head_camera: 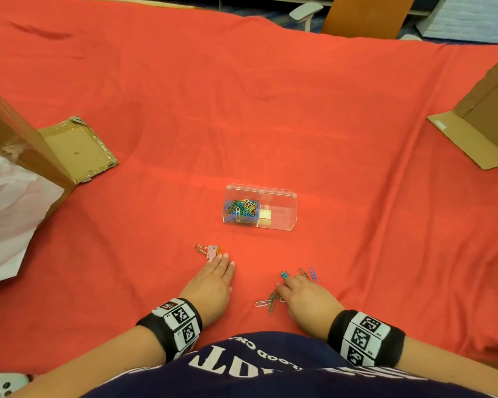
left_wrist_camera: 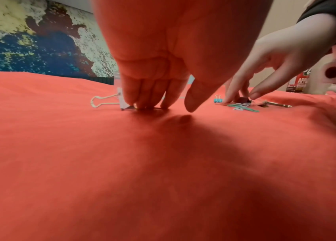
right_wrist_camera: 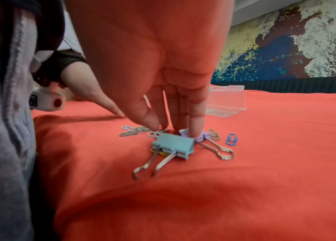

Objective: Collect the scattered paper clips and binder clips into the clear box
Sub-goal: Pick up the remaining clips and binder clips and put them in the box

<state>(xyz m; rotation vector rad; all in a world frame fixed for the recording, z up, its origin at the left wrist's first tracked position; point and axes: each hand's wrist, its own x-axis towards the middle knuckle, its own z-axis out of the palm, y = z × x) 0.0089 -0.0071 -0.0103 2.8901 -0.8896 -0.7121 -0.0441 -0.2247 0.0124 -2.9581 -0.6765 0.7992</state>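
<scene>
1. While a red cloth (head_camera: pixel 270 110) covers the worktop, the clear box (head_camera: pixel 276 222) stands centre, paper clips inside.
2. Left hand (head_camera: pixel 213 285), fingers straight, touches a pink binder clip (head_camera: pixel 212 252).
3. Right hand (head_camera: pixel 305 297), fingers straight, presses a purple binder clip (right_wrist_camera: pixel 198 138) among scattered paper clips (head_camera: pixel 270 301).

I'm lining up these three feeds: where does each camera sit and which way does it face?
Head: looks down over the red cloth and clear box; both hands show.
Left wrist: low, faces along the left hand at the pink binder clip.
Right wrist: low, faces along the right hand at the teal binder clip.
Every view shows both hands.
</scene>
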